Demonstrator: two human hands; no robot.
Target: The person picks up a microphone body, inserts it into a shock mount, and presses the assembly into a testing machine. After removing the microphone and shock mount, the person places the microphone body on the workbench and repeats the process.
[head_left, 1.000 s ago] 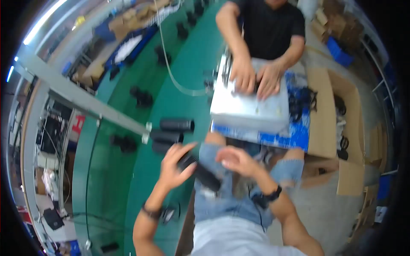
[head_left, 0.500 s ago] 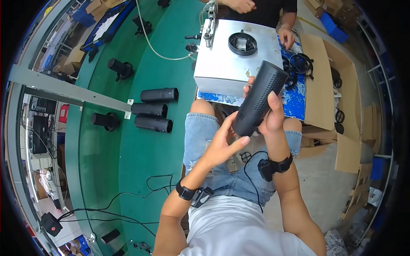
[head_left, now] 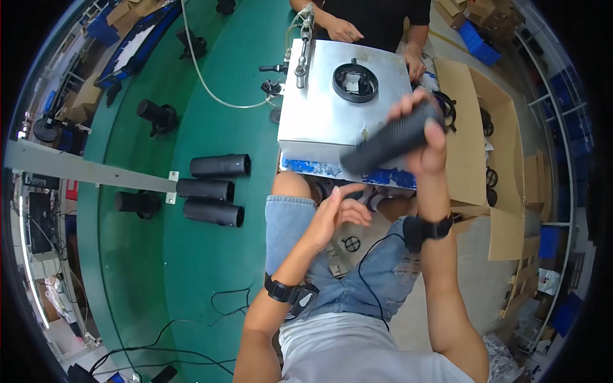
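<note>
A black perforated cylindrical housing [head_left: 386, 143], blurred by motion, is gripped in my right hand [head_left: 426, 137] above the near right part of the metal box. It lies tilted, its lower end pointing left toward me. My left hand [head_left: 335, 217] is off the housing, fingers apart and empty, over my lap. On top of the silver metal box [head_left: 306, 121] sits a black ring-shaped holder [head_left: 355, 82] with a pale piece inside. A metal clamp lever [head_left: 301, 67] stands at the box's left edge.
Three black cylinders [head_left: 220, 165] lie side by side on the green bench [head_left: 211, 255]. Black stands [head_left: 156, 116] are farther left. A co-worker's hands [head_left: 345, 30] are beyond the box. An open carton [head_left: 469, 127] holding black rings stands right. Cables trail across the bench.
My left hand has let go of the housing and dropped back. My right hand has carried the housing to the right and tipped it more level. The whole view has shifted slightly.
</note>
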